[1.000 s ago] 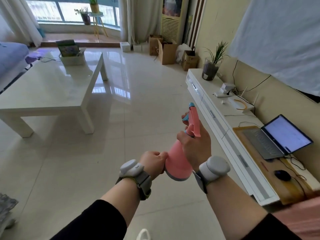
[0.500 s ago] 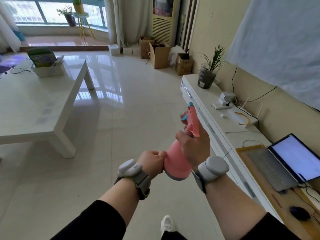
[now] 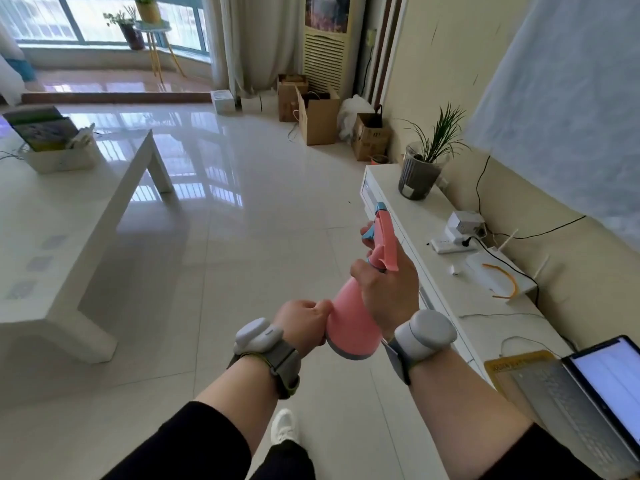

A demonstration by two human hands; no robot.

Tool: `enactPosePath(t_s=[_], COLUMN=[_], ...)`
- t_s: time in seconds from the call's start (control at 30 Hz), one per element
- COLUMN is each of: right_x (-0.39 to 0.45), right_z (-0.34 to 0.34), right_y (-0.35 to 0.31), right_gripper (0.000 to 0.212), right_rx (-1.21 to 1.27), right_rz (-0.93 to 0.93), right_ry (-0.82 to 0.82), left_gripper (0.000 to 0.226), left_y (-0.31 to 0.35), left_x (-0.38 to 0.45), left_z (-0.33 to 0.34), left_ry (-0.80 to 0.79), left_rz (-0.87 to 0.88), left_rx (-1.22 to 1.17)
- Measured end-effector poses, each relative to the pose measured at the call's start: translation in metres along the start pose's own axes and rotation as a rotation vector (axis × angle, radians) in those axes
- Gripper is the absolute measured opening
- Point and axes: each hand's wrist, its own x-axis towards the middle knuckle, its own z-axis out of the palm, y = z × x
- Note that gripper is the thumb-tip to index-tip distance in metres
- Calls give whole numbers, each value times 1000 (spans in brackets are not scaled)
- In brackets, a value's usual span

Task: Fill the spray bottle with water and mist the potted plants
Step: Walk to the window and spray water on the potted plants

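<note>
Closest in: white sneaker point(image 3: 284, 425) stepping forward on the tile, way more visible than half a second back. Above it, black sleeves and grey wrist trackers on both arms. Left hand point(image 3: 304, 318) curled up tight against the fat lower body of the pink spray bottle point(image 3: 349, 318), pinching it near the base, same grip as before. Right hand point(image 3: 388, 282) wrapped round the bottle's neck, fingers up front by the blue trigger, nozzle tilted up and away toward the right. Bottle held mid-air over the floor, just off the near edge of the white TV cabinet point(image 3: 415, 233), about chest-centre like a moment ago.

Laptop point(image 3: 602, 386) now mostly cut off at the bottom right corner, mouse gone from view. Further along the cabinet: router with the orange cable point(image 3: 498, 275), then a white power adapter point(image 3: 462, 226), then the potted plant point(image 3: 424, 164) in its grey ribbed pot, looming closer than earlier. White coffee table point(image 3: 69, 244) slid off to the left, storage box still on its far end. Way back: cardboard boxes point(image 3: 318, 116), standing air conditioner, and more potted plants point(image 3: 133, 24) on a stand by the window.
</note>
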Motion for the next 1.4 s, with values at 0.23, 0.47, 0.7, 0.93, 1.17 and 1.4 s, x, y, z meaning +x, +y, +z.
enactPosePath(t_s=[0.23,0.47,0.7,0.93,1.17,1.4], right_x=[123,244,361,505,600,689], right_z=[54,83,97,97,102,112], right_y=[17,51,112,161,188,226], right_gripper=[37,37,48,24,17,21], right_rx=[26,-14,0,-82,17,131], right_rz=[112,79,98,5,183,342], right_ry=[123,70,27,28,108,-120], left_gripper=[42,42,42,39,39,36], left_y=[73,149,207,285,335,373], left_x=[133,243,338,442,512,605], left_z=[9,33,85,159,204,237], left_ry=[-78,-143,-199,-216,-235,-289], left_rz=[18,42,-4,-116,-166,-177], left_rx=[54,112,131,-2,-43,23])
